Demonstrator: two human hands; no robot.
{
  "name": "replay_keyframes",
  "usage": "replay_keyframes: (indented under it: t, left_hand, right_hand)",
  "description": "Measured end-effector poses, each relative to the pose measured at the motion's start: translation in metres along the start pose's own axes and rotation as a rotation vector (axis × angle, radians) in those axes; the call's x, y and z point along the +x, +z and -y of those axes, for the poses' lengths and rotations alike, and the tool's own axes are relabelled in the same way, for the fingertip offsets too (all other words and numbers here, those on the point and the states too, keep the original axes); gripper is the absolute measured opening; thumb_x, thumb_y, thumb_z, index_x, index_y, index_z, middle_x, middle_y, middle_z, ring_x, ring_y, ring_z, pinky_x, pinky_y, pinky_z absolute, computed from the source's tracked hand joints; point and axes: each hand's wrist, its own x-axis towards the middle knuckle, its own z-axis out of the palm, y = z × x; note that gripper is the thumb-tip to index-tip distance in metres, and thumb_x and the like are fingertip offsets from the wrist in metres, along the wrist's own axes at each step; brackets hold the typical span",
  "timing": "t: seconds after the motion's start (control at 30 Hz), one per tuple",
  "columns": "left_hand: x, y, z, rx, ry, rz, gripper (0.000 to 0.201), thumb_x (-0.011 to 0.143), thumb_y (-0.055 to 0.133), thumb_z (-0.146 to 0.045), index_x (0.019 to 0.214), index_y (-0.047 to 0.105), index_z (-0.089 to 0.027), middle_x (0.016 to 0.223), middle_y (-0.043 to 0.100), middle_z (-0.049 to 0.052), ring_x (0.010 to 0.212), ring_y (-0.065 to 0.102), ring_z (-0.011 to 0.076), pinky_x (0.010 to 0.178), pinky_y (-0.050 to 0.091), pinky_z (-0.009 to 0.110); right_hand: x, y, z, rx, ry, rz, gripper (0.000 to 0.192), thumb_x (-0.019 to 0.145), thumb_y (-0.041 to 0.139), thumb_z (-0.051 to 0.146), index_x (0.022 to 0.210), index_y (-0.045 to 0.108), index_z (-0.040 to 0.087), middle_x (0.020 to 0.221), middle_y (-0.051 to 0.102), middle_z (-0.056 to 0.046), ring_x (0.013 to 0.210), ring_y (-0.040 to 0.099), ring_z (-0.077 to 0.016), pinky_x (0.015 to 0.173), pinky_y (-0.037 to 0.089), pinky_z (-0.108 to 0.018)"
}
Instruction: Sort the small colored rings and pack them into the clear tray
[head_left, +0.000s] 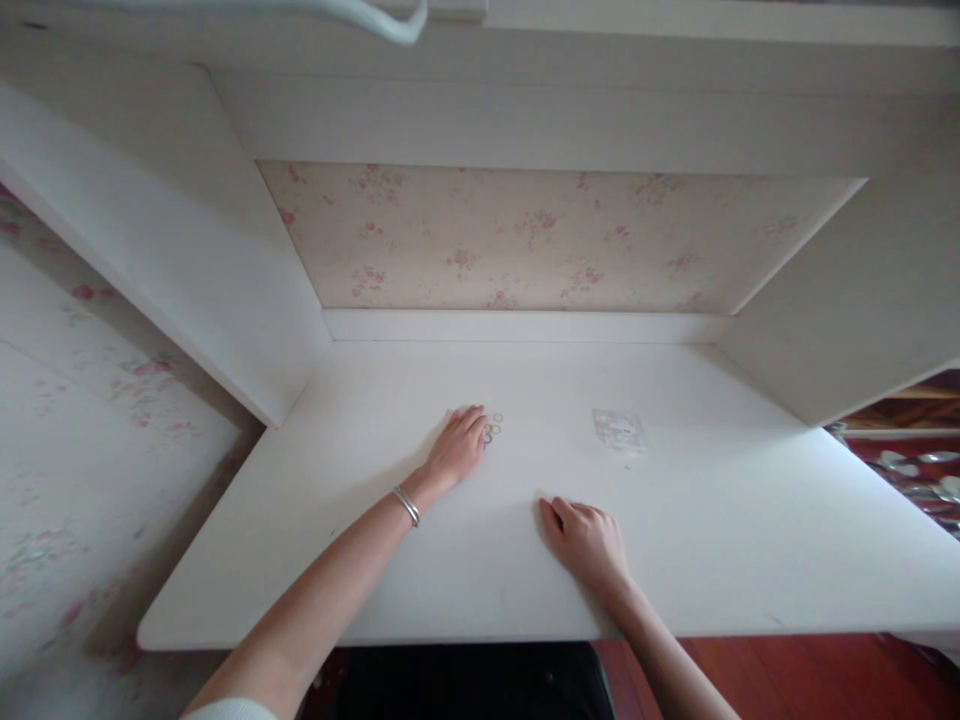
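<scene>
My left hand [461, 442], with a silver bangle [406, 506] on its wrist, lies palm down on the white desk [495, 590]. Its fingers are stretched out, their tips at the edge of a cluster of several small thin rings [493, 428], some yellowish and some grey. The fingers cover part of that cluster. Nearer the front edge rests my right hand [589, 538], loosely curled with thumb against forefinger; nothing shows in it. Beyond it, to the right of the rings, a small clear plastic bag [619, 431] lies flat and crinkled.
White side panels [232, 270] rise at left and right, and a floral backing [525, 240] closes the rear. A pale curved bar [375, 18] hangs overhead. Shiny wrapped items [919, 475] sit past the right edge. A black seat [472, 682] is below the front edge.
</scene>
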Motion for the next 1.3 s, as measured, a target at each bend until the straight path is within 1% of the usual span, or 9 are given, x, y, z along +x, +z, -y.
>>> replay_keyframes:
  t: [0.17, 0.27, 0.53, 0.7, 0.8, 0.9, 1.03, 1.23, 1.3]
  left_hand:
    - [0.005, 0.007, 0.003, 0.009, 0.025, 0.033, 0.037, 0.094, 0.027, -0.023, 0.121, 0.050, -0.014, 0.133, 0.049, 0.010, 0.121, 0.045, 0.0171, 0.105, 0.032, 0.029]
    - [0.010, 0.012, 0.001, 0.049, 0.029, 0.036, 0.040, 0.095, 0.025, -0.028, 0.123, 0.049, -0.012, 0.133, 0.048, 0.012, 0.125, 0.041, 0.0194, 0.108, 0.027, 0.033]
    - [0.026, 0.015, -0.004, 0.093, -0.097, 0.126, 0.070, 0.088, 0.028, -0.057, 0.134, 0.036, -0.006, 0.146, 0.029, 0.019, 0.136, 0.021, 0.0285, 0.111, 0.014, 0.045]
    - [0.025, -0.002, 0.004, -0.053, -0.152, -0.013, 0.049, 0.094, 0.024, -0.042, 0.127, 0.047, -0.014, 0.138, 0.043, 0.011, 0.131, 0.033, 0.0203, 0.109, 0.024, 0.038]
    - [0.011, -0.013, 0.013, -0.152, -0.231, -0.166, 0.032, 0.091, 0.036, -0.031, 0.107, 0.059, -0.015, 0.112, 0.060, 0.009, 0.110, 0.051, 0.0178, 0.099, 0.038, 0.032]
    - [-0.010, -0.019, 0.018, -0.234, -0.273, -0.188, 0.022, 0.087, 0.044, -0.026, 0.088, 0.064, -0.019, 0.092, 0.064, 0.006, 0.094, 0.057, 0.0179, 0.090, 0.044, 0.033]
    - [-0.039, -0.025, 0.015, -0.414, -0.338, -0.191, 0.020, 0.086, 0.047, -0.026, 0.089, 0.064, -0.019, 0.090, 0.064, 0.004, 0.078, 0.058, 0.0142, 0.075, 0.047, 0.028]
    - [-0.059, -0.033, 0.012, -0.610, -0.426, -0.166, 0.022, 0.085, 0.047, -0.031, 0.090, 0.064, -0.019, 0.087, 0.065, 0.003, 0.077, 0.059, 0.0135, 0.073, 0.046, 0.026]
    - [-0.060, -0.035, 0.013, -0.627, -0.413, -0.142, 0.022, 0.085, 0.047, -0.031, 0.090, 0.064, -0.019, 0.086, 0.065, 0.002, 0.075, 0.058, 0.0130, 0.072, 0.045, 0.026]
  right_hand:
    - [-0.002, 0.002, -0.001, -0.007, -0.010, -0.030, 0.042, 0.094, 0.033, 0.039, 0.066, 0.059, 0.022, 0.063, 0.066, 0.000, 0.057, 0.059, -0.0123, 0.055, 0.021, -0.026]
    - [-0.003, 0.002, 0.000, -0.007, -0.011, -0.042, 0.041, 0.094, 0.033, 0.039, 0.066, 0.059, 0.022, 0.063, 0.066, 0.001, 0.057, 0.059, -0.0120, 0.055, 0.021, -0.026]
    - [-0.003, 0.001, -0.001, 0.022, -0.005, -0.020, 0.041, 0.094, 0.033, 0.039, 0.066, 0.059, 0.022, 0.064, 0.066, 0.000, 0.059, 0.059, -0.0123, 0.056, 0.023, -0.026]
    - [0.005, 0.002, -0.004, 0.174, 0.116, 0.073, 0.043, 0.093, 0.032, 0.045, 0.067, 0.059, 0.023, 0.065, 0.064, 0.001, 0.058, 0.057, -0.0126, 0.053, 0.026, -0.024]
    - [0.023, 0.004, 0.003, 0.302, 0.107, 0.057, 0.037, 0.093, 0.032, 0.042, 0.081, 0.062, 0.025, 0.078, 0.065, -0.001, 0.069, 0.058, -0.0137, 0.057, 0.034, -0.023]
    - [0.051, 0.007, 0.017, 0.310, -0.013, 0.033, 0.028, 0.090, 0.039, 0.035, 0.106, 0.060, 0.025, 0.101, 0.063, -0.005, 0.090, 0.056, -0.0173, 0.074, 0.039, -0.026]
    - [0.095, 0.014, 0.042, 0.223, -0.067, 0.073, 0.036, 0.089, 0.042, 0.031, 0.123, 0.052, 0.024, 0.116, 0.057, -0.009, 0.103, 0.049, -0.0212, 0.087, 0.036, -0.032]
    - [0.140, 0.017, 0.078, 0.202, -0.154, 0.081, 0.044, 0.090, 0.041, 0.040, 0.131, 0.043, 0.025, 0.123, 0.050, -0.010, 0.105, 0.049, -0.0229, 0.085, 0.037, -0.031]
    - [0.149, 0.017, 0.087, 0.173, -0.223, 0.114, 0.040, 0.090, 0.040, 0.039, 0.127, 0.048, 0.027, 0.122, 0.050, -0.009, 0.103, 0.050, -0.0224, 0.083, 0.038, -0.031]
